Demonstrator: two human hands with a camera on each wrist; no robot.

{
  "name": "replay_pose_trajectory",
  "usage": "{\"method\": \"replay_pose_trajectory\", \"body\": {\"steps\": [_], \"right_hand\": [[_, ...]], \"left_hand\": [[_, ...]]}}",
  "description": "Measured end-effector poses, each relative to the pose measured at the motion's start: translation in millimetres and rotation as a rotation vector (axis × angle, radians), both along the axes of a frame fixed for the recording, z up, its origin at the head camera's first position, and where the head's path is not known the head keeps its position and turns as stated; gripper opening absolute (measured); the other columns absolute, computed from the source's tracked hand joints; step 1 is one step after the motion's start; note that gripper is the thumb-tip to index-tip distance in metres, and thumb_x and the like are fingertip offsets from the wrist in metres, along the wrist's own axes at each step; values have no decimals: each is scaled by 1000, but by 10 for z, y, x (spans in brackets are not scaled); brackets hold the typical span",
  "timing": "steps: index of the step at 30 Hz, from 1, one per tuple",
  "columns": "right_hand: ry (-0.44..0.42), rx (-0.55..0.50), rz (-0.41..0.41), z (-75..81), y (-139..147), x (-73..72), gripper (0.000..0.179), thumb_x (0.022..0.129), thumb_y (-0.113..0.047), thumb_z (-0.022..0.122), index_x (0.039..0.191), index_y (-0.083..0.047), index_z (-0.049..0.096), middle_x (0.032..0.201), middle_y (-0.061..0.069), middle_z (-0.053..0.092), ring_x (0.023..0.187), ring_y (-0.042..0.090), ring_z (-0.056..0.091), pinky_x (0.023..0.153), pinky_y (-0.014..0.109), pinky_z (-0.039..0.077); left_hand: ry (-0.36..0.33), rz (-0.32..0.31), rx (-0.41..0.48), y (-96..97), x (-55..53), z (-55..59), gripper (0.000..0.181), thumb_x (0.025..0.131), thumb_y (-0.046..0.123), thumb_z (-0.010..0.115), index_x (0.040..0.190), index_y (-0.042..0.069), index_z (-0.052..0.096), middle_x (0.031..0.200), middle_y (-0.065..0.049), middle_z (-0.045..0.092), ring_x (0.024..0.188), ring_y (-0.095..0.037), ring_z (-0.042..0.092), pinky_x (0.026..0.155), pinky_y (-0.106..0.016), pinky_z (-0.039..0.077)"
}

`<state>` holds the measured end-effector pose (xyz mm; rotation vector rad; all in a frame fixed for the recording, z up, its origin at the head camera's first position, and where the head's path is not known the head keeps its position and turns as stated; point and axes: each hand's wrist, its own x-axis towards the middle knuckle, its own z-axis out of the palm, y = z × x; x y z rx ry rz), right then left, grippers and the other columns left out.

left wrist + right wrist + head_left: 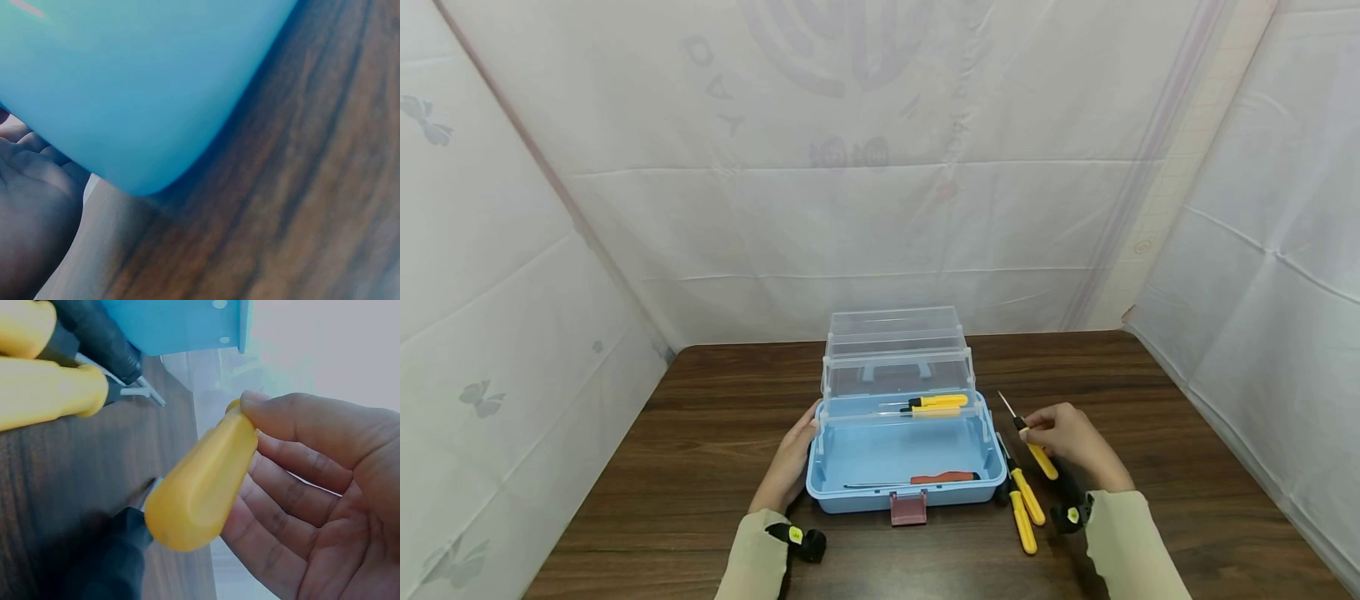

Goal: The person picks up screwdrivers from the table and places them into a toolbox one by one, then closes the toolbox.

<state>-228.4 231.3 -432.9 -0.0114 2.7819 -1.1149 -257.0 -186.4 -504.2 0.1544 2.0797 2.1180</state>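
Observation:
My right hand [1071, 437] pinches a yellow-handled screwdriver [1040, 458] between thumb and fingers, to the right of a light blue toolbox [853, 504]. Its thin shaft points up and away to the left; in the right wrist view the yellow handle's butt end faces the camera. My left hand [792, 462] rests against the toolbox's left side, its fingers partly hidden by the wall. The see-through lid [895, 329] stands raised. Inside the box lies a red-handled screwdriver [943, 477] near the front. Two yellow screwdrivers [943, 401] lie toward the back, one seen through clear plastic.
Two more yellow-handled screwdrivers [1022, 521] lie on the wooden table [715, 450] just right of the toolbox, with a black handle [103, 337] beside them. A dark pink latch [908, 509] hangs at the box's front. Pale sheets [880, 225] hang behind and at both sides.

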Motion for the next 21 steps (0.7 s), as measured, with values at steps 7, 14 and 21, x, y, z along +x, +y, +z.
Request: {"method": "replay_pose_trajectory", "body": {"steps": [7, 14, 21], "right_hand": [[9, -30, 28, 76, -31, -16, 23, 90, -10, 64, 108, 3, 69, 79, 6, 63, 64, 17, 51, 58, 30, 48], [35, -22, 51, 132, -46, -32, 23, 91, -13, 64, 109, 1, 70, 97, 12, 70, 73, 17, 58, 66, 32, 55], [59, -30, 70, 164, -78, -43, 24, 92, -12, 63, 110, 1, 70, 107, 17, 69, 82, 18, 61, 72, 36, 57]], "left_hand": [[-10, 6, -1, 1, 0, 0, 54, 105, 34, 35, 154, 16, 22, 161, -9, 18, 149, -29, 13, 118, -51, 15], [-15, 9, -10, 10, -1, 1, 54, 104, 35, 35, 154, 16, 23, 161, -9, 19, 148, -31, 14, 118, -53, 16], [-11, 11, -11, 6, -7, 1, 55, 104, 37, 36, 154, 16, 23, 160, -9, 20, 148, -31, 14, 118, -53, 16]]}}
